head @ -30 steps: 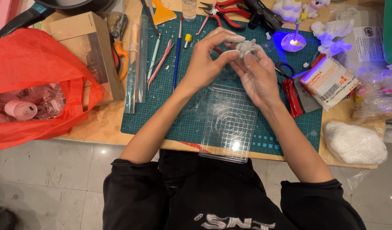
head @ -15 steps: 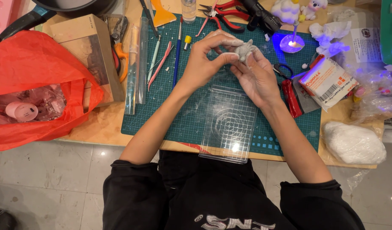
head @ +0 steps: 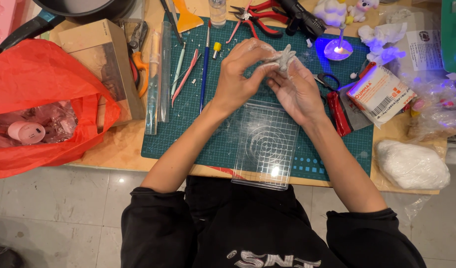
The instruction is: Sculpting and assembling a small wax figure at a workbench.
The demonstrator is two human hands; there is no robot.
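Both my hands meet over a green cutting mat (head: 213, 144), working a small grey clay figure (head: 286, 57) with stubby limbs. My left hand (head: 240, 74) pinches its left side with the fingertips. My right hand (head: 297, 92) cups it from below and from the right. Clay dust whitens my fingers. A clear gridded acrylic plate (head: 265, 144) lies on the mat just beneath my wrists.
Sculpting tools and a blue brush (head: 204, 64) lie on the mat's left, red pliers (head: 255, 17) at the back. A red plastic bag (head: 44, 104) and a cardboard box (head: 106, 64) sit left. A purple-lit dish (head: 338, 49), a packet (head: 379, 94) and a white clay lump (head: 411, 164) sit right.
My hands have turned the clay figure slightly between the fingers and kept it in the same spot over the mat. Nothing else has shifted.
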